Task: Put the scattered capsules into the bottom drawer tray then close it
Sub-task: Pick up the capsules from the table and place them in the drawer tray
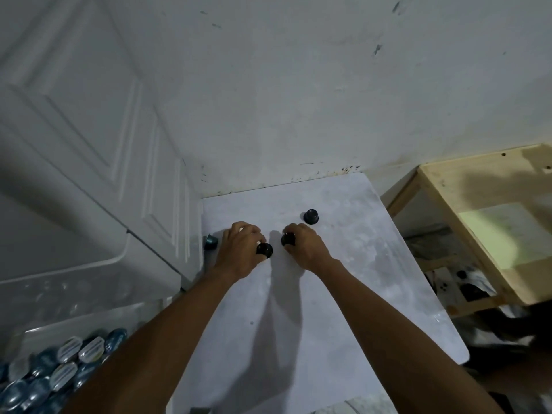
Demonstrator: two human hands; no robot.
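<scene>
On the pale marble tabletop [343, 294], my left hand [239, 249] is closed around a black capsule [264, 249]. My right hand [304, 245] grips a second black capsule [288, 239] just to its right. A third black capsule [311, 216] stands alone further back on the table, beyond my right hand. A blue capsule [211, 242] lies at the table's left edge, beside my left hand. At the lower left, the open clear drawer tray [74, 318] holds several blue and silver-lidded capsules [68, 360].
A white panelled door [89, 130] stands at the left behind the clear plastic drawer unit [59, 273]. A plain white wall runs along the back. To the right of the table sits a pale wooden frame shelf [478, 234] with clutter beneath it.
</scene>
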